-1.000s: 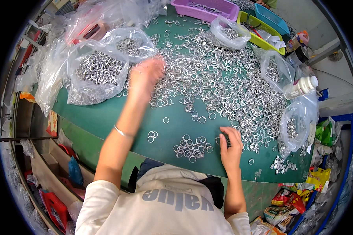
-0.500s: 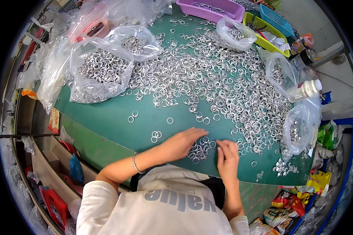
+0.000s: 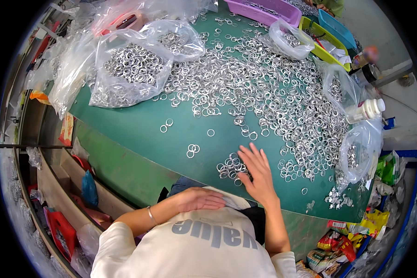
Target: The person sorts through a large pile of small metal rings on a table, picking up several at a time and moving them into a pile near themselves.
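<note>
A small pile of silver rings (image 3: 230, 167) lies near the front edge of the green table. Beside it, on its right, my right hand (image 3: 259, 178) is open with fingers spread, the thumb at the pile. My left hand (image 3: 201, 199) is back at my body, just off the table edge, its fingers stretched out and nothing in it. A few loose rings (image 3: 193, 150) lie to the left of the pile. Beyond, a wide heap of rings (image 3: 264, 97) spreads across the table (image 3: 139, 127).
Clear plastic bags of rings (image 3: 134, 65) stand at the back left. A purple basket (image 3: 266, 13), a lime green basket (image 3: 329, 46) and a blue basket (image 3: 337, 28) line the far side. At the right are a white bottle (image 3: 370, 109), more bags and small silver pieces (image 3: 337, 200).
My left hand has drawn back from the pile to my body. My right hand has moved left and opened out beside the rings. The whole view has shifted slightly.
</note>
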A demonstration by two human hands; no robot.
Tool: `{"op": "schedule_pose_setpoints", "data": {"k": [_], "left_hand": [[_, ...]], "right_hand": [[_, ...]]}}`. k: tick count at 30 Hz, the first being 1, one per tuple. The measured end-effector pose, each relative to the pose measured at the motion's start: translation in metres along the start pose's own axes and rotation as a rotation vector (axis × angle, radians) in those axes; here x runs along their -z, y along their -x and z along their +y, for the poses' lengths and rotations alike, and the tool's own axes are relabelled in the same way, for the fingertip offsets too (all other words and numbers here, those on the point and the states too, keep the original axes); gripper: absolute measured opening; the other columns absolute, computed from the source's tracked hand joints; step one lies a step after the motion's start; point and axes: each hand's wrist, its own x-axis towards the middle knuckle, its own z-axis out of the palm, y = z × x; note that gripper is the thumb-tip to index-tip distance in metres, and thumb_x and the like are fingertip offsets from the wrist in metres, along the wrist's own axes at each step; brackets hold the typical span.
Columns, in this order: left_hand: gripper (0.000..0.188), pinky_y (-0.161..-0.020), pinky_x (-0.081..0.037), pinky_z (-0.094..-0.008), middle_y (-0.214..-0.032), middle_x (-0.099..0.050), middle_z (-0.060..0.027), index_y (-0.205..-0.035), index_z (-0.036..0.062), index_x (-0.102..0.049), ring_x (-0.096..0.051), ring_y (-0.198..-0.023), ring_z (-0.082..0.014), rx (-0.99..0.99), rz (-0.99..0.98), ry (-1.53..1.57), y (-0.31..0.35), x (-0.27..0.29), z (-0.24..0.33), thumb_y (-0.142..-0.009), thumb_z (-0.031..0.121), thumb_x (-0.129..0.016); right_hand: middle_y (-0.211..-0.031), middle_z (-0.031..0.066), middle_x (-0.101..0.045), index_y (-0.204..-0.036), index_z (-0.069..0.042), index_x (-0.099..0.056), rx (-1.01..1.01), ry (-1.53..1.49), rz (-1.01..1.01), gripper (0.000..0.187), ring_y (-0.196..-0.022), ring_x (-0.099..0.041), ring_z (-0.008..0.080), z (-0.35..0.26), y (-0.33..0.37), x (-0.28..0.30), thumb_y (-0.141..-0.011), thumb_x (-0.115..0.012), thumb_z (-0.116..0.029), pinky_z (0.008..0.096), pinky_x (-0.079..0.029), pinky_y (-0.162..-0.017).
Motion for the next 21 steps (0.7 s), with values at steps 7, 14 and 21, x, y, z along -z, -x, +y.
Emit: {"op": "schedule_pose_setpoints", "data": {"k": [7,14,21], "left_hand": [[0.07,-0.114,-0.029,-0.0457,-0.146,-0.03,-0.0326,-0.138,-0.0148,-0.031,-0.034,-0.136,-0.0398,0.071,-0.281,0.241,-0.036,0.008,0.0,-0.097,0.041,-0.041],[0.069,-0.114,-0.03,-0.0436,-0.145,-0.032,-0.031,-0.138,-0.0162,-0.029,-0.036,-0.136,-0.0366,0.082,-0.256,0.263,-0.041,0.0,0.001,-0.098,0.039,-0.041],[0.066,-0.112,-0.034,-0.0407,-0.144,-0.036,-0.0297,-0.137,-0.0161,-0.031,-0.039,-0.135,-0.0346,0.054,-0.232,0.174,-0.039,0.002,-0.001,-0.099,0.036,-0.041]], "right_hand": [[-0.138,0.0054,-0.051,-0.126,-0.016,-0.061,0.098,-0.024,-0.103,0.051,-0.135,-0.038,0.0303,0.005,-0.005,-0.006,-0.077,-0.073,-0.025,0.0541,-0.023,-0.112],[-0.133,0.0062,-0.056,-0.12,-0.012,-0.063,0.073,0.052,-0.082,0.048,-0.133,-0.041,0.0304,-0.013,-0.004,-0.005,-0.074,-0.075,-0.02,0.0539,-0.024,-0.112],[-0.128,0.0085,-0.058,-0.113,-0.007,-0.065,-0.028,-0.022,0.026,0.036,-0.131,-0.045,0.0303,0.005,0.017,0.0,-0.078,-0.063,-0.001,0.05,-0.025,-0.112]]}}
